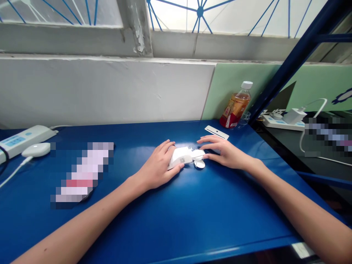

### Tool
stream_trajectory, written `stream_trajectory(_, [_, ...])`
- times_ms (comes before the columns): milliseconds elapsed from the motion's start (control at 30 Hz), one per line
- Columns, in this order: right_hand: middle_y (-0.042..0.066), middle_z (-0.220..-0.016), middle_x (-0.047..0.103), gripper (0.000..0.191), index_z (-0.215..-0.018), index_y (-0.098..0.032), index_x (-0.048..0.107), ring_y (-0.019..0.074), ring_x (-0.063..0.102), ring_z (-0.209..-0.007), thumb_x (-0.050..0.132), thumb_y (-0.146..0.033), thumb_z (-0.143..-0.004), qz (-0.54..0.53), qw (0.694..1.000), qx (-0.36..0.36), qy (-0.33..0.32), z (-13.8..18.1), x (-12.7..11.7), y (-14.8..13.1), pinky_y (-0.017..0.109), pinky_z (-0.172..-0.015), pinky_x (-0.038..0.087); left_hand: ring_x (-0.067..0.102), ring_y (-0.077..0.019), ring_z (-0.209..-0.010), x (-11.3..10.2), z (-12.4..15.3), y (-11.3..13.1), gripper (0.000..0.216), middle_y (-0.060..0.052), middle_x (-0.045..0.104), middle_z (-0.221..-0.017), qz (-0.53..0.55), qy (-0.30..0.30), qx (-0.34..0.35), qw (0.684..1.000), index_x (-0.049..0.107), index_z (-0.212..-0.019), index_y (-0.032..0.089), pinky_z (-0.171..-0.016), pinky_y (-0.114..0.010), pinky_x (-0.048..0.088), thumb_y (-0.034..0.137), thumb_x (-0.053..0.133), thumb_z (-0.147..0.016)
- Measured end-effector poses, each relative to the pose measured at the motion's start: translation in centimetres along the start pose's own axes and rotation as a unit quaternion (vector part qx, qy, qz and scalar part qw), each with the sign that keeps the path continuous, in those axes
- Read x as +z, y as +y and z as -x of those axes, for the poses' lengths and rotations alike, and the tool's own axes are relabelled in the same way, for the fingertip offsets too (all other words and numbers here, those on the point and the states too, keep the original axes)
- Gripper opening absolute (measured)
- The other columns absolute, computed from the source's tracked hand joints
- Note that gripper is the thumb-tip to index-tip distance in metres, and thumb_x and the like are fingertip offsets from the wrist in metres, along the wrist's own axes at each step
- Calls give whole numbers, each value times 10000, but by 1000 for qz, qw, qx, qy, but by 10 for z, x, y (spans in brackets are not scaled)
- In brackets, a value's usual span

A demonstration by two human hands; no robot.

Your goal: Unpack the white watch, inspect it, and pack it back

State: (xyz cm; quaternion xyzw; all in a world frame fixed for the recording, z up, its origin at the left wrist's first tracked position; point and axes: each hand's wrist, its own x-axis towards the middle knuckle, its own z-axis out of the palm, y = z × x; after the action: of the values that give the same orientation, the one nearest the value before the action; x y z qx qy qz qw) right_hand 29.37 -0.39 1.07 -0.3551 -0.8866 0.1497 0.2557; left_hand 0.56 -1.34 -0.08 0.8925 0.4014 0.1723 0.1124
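My left hand (161, 161) is closed around a small white box (180, 157), which lies on its side on the blue desk. A printed square code shows on the box's near face. From its right end, several flat white round pieces (199, 163) spill onto the desk, with a bit of clear plastic by them. Just right of these, my right hand (221, 150) hovers with fingers apart, its thumb tip at the edge of the pieces; whether it touches them I cannot tell. Behind that hand lies a white card strip (216, 132) with a dark slot.
A drink bottle (235, 106) stands at the back right corner beside a blue metal post (291, 55). On the left lie a blurred-out flat object (82, 172), a white power strip (30, 137) and a white rounded device (36, 149) with a cable. The desk's front edge (233, 251) runs below.
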Motion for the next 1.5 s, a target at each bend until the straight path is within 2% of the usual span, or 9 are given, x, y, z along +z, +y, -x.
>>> stream_trajectory(167, [113,-1212,677,224,-1018,-213,713,278,631,-1141,688,-371,-862,-21,999,38,-21,2,-11,5,448,-998,494,284,-375,-1445,-2,0,-1,563,-219,433,-1481,-1,-21,-2,1000,470,-1350,110,-1139,-543,318,511,475,-955])
stream_trajectory(367, [141,-1331,588,368,-1171,-218,676,286,580,-1215,693,-400,-851,-21,999,33,-15,2,10,-7,435,-1022,472,276,-376,-1446,0,2,-3,605,-221,428,-1477,-8,-22,14,1000,444,-1383,110,-1141,-534,311,520,502,-942])
stream_trajectory(533, [157,-1340,579,344,-1154,-203,662,291,566,-1227,668,-402,-874,-19,998,49,-23,0,19,-14,447,-1014,476,355,-371,-1404,-1,0,-1,630,-196,499,-1420,1,-7,27,1000,480,-1341,136,-1127,-520,331,584,554,-904])
stream_trajectory(733, [148,-1367,565,249,-1076,-203,660,286,571,-1213,644,-357,-880,10,999,14,-28,1,6,-11,426,-973,497,382,-362,-1387,-1,-2,-1,605,-176,523,-1404,-4,-10,15,1000,499,-1315,130,-1131,-524,326,584,536,-917])
stream_trajectory(900, [104,-1076,719,223,-1053,-198,678,255,675,-962,621,-331,-883,64,997,38,-18,3,-10,-4,386,-833,531,364,-357,-1399,1,-1,-3,639,-178,510,-1420,-3,-8,9,1000,492,-1333,116,-1137,-509,329,601,523,-917])
stream_trajectory(1067, [67,-933,748,187,-982,-195,692,231,694,-828,626,-335,-876,35,988,97,111,5,-13,0,350,-747,515,358,-360,-1404,0,-1,-2,641,-169,496,-1438,-3,-16,5,1000,489,-1346,137,-1134,-515,330,600,539,-906])
stream_trajectory(1200, [24,-684,685,261,-742,-183,666,175,613,-613,763,-425,-763,-101,957,158,221,1,-4,-3,290,-566,459,339,-367,-1416,-1,-1,-2,669,-170,487,-1448,1,-24,1,1000,476,-1373,139,-1138,-519,324,602,553,-896])
stream_trajectory(1333, [-18,-531,563,397,-597,-185,572,130,529,-483,774,-495,-743,-244,908,236,247,-3,7,-6,261,-466,412,339,-365,-1415,0,0,-2,639,-163,488,-1448,7,-18,10,1000,484,-1366,165,-1147,-532,302,589,562,-894])
stream_trajectory(1500, [28,-777,669,375,-708,-198,610,169,645,-670,710,-549,-794,-455,821,256,231,-8,12,-12,297,-615,547,354,-379,-1402,0,-1,-3,637,-176,495,-1434,5,-15,17,1000,489,-1357,153,-1142,-541,302,576,577,-889])
